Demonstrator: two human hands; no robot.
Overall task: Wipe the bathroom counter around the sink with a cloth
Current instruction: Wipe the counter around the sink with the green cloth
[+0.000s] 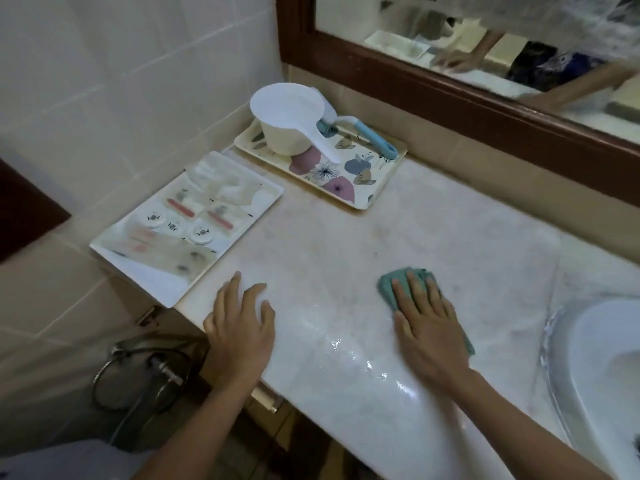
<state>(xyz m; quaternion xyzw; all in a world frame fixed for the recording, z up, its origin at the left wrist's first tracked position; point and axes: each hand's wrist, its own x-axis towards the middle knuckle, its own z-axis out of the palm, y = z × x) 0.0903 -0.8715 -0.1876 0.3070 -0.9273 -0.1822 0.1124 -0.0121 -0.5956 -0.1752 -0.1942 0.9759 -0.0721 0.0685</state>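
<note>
My right hand [427,327] presses flat on the teal cloth [391,284], no closed grip, mid-counter [346,237] left of the sink [595,341]; left hand [239,327] empty, flat; a far-left sweep could shove the floral tray [367,188].

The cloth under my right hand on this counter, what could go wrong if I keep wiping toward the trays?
The white tray overhangs the counter's left edge, so a nudge from the cloth or left hand might tip it off. The front edge looks wet and glossy; the right hand could slip.
</note>
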